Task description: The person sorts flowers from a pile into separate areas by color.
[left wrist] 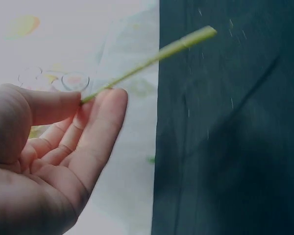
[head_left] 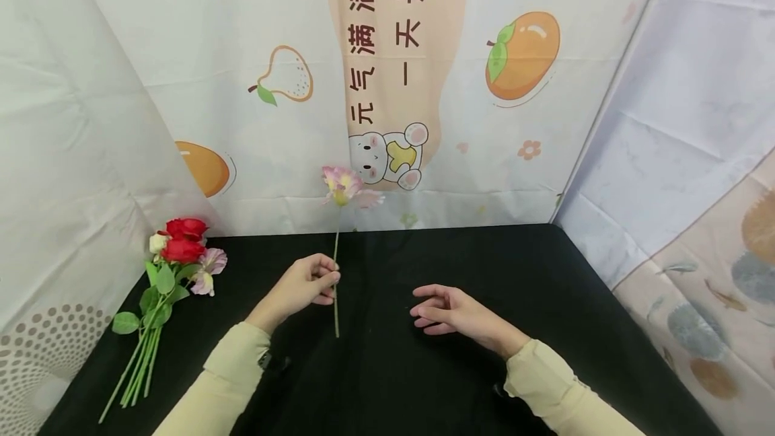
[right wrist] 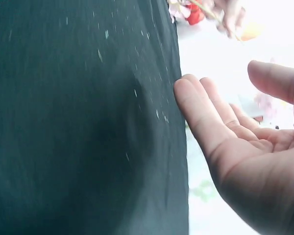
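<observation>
My left hand (head_left: 305, 282) pinches the thin green stem (head_left: 336, 315) of a single pink flower (head_left: 344, 187) between thumb and fingers. The flower stands nearly upright over the black table, its bloom in front of the back curtain. In the left wrist view, the cut end of the stem (left wrist: 186, 41) sticks out past the fingertips of the left hand (left wrist: 63, 147). Off to the right, my right hand (head_left: 454, 315) hovers over the cloth with relaxed fingers and holds nothing. Its thumb and fingers stand apart in the right wrist view (right wrist: 245, 132).
A bunch of flowers lies at the table's left edge: red roses (head_left: 183, 249), a white bloom (head_left: 158, 243) and a pink-and-white flower (head_left: 208, 268), with green stems (head_left: 142, 365) toward me. Black cloth (head_left: 387, 382) covers the table. Printed white curtains (head_left: 242, 12) enclose the back and sides.
</observation>
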`<state>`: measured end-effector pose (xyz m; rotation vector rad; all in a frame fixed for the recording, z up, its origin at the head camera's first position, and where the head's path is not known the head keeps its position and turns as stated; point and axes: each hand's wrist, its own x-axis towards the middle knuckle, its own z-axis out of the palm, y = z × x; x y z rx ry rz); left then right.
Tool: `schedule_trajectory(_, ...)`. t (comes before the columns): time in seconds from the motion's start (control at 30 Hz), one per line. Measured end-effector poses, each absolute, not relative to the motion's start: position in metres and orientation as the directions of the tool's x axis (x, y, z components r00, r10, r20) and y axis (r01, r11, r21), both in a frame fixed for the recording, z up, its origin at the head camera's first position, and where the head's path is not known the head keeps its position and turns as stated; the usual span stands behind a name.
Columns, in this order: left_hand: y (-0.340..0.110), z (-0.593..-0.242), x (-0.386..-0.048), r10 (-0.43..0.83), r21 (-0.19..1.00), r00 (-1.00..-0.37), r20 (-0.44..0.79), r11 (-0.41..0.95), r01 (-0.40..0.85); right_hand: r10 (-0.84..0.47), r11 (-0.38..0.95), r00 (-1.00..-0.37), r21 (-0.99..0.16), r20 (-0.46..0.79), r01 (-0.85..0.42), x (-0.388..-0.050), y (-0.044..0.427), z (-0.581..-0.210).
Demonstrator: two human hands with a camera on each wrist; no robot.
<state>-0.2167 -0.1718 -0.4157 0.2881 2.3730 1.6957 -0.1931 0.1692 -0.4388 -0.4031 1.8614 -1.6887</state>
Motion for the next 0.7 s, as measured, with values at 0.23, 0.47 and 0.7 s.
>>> schedule_trajectory(0.23,-0.137,-0.414,-0.222,0.320,0.980,-0.947,-0.021,0.196,0.044,-0.616,0.148,-0.752,-0.972,-0.234,0.182,-0.194,0.147,-0.445)
schedule_trajectory(0.47,-0.107,-0.411,-0.221,0.288,0.990,-0.957,0.028,0.121,0.066,-0.591,0.120,-0.777,-0.976,-0.219,0.184,-0.197,0.128,-0.447)
schedule_trajectory(0.7,-0.084,-0.408,-0.222,0.338,0.988,-0.939,0.059,0.116,0.104,-0.532,0.093,-0.827,-0.983,-0.183,0.158,-0.195,0.124,-0.446)
